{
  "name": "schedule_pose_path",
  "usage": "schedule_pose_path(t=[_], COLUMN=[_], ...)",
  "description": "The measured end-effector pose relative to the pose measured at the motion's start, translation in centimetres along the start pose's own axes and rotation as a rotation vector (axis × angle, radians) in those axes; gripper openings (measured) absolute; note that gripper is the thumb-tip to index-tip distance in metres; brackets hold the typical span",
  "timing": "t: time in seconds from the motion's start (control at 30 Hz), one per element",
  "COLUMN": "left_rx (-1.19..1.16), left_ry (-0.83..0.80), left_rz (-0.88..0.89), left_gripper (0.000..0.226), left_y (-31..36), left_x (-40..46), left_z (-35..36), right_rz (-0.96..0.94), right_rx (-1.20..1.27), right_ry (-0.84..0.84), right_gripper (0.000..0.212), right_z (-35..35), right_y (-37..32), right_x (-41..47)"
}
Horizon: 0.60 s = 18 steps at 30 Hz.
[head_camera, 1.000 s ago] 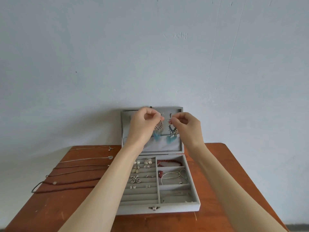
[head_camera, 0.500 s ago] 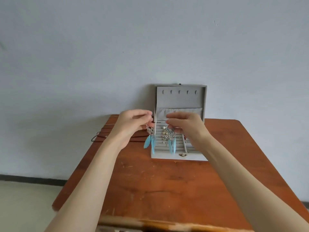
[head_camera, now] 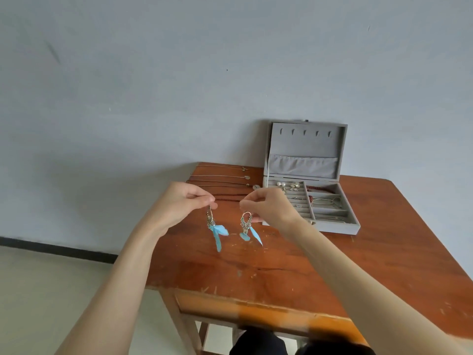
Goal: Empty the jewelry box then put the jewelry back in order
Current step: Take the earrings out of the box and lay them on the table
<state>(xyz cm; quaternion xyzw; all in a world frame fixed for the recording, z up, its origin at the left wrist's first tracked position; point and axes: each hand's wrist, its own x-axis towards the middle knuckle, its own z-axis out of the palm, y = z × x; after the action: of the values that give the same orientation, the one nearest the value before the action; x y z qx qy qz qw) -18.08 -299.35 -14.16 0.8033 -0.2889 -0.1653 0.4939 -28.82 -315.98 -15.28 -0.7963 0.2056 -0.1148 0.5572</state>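
A grey jewelry box (head_camera: 340, 228) stands open at the back of the wooden table (head_camera: 294, 260), its lid upright against the wall. Small earrings, a red bracelet and thin bangles lie in its compartments. My left hand (head_camera: 183, 203) pinches one silver hoop earring with blue feathers (head_camera: 214, 228). My right hand (head_camera: 271, 207) pinches the matching feather earring (head_camera: 247, 228). Both earrings hang just above the table, left of the box and in front of it.
Several necklaces (head_camera: 222, 180) lie in parallel rows on the table's back left corner, beside the box. The table's left edge and front edge are close to my arms. A pale wall rises right behind the table.
Both hands lifted the feather earrings off the lid's hooks, then carried them down and left, away from the box, over the table. The lid's hooks now hang bare.
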Motion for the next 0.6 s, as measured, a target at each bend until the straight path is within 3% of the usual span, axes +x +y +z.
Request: schedule_pose_path(t=[0.17, 0.37, 0.6], left_rx=[-0.046, -0.113, 0.008], left_ry=[0.016, -0.006, -0.074], left_rz=[-0.007, -0.024, -0.249], left_gripper=[0.007, 0.005, 0.007], left_y=[-0.5, -1.2, -5.5], left_x=[-0.4, -0.5, 2.3], left_z=[-1.4, -3.0, -2.7], right_rz=[-0.002, 0.141, 0.315], right_rx=[-0.052, 0.243, 0.113], right_ry=[-0.123, -0.400, -0.326], right_gripper=[0.012, 0.007, 0.008], right_z=[1.5, 2.5, 6.2], right_y=[-0.9, -1.9, 0.5], right_x=[-0.1, 0.4, 3.6])
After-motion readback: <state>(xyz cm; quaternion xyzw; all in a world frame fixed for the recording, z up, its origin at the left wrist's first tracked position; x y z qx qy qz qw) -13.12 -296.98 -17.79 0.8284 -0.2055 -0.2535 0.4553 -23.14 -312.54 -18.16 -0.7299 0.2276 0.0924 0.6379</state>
